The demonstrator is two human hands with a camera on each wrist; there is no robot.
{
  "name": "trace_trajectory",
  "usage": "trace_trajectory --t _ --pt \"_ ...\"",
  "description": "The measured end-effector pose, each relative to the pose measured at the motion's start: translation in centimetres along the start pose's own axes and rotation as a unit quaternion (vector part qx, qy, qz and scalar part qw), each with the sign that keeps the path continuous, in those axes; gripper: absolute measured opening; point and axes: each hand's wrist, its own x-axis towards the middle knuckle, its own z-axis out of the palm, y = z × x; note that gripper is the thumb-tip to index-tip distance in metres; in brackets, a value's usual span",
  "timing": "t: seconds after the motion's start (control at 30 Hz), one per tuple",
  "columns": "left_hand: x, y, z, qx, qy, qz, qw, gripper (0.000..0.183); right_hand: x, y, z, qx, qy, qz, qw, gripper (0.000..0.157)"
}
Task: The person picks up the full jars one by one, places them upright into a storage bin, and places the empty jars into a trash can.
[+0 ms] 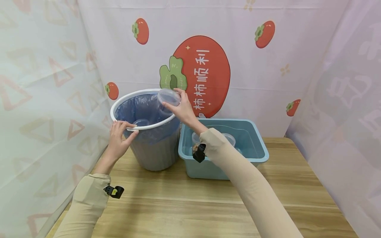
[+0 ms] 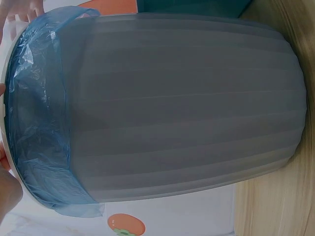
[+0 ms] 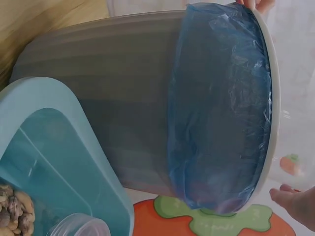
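A grey trash can [image 1: 156, 152] with a white rim and a blue bag [image 1: 146, 105] folded over its edge stands on the table. My left hand [image 1: 117, 142] grips the near left part of its rim, fingers on top and thumb in front. Above the far right of the opening, my right hand [image 1: 183, 107] holds a clear round plastic tub [image 1: 168, 97] between thumb and fingers, tilted. Another clear tub [image 1: 141, 122] shows inside the bag, partly hidden by the rim. In the right wrist view the can's ribbed side [image 3: 123, 93] fills the middle.
Right of the can stands a blue-green plastic basin [image 1: 260, 155], partly covered by my right forearm. It holds clear tubs [image 1: 229, 139] and brownish nuts [image 3: 15, 211]. The wooden table [image 1: 166, 208] is bordered by printed cloth walls [image 1: 256, 82].
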Motion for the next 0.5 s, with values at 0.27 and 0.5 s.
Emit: trace_trajectory --t 0.27,0.5 --pt "-0.1 0.0 0.1 0.0 0.006 -0.002 1.0 0.019 -1.7 0.2 -0.6 0.003 -0.04 -0.014 0.999 0.058" --pt "0.0 0.0 0.1 -0.002 0.011 0.011 0.9999 0.019 -4.8 1.1 -2.0 0.007 -0.067 -0.044 0.997 0.043"
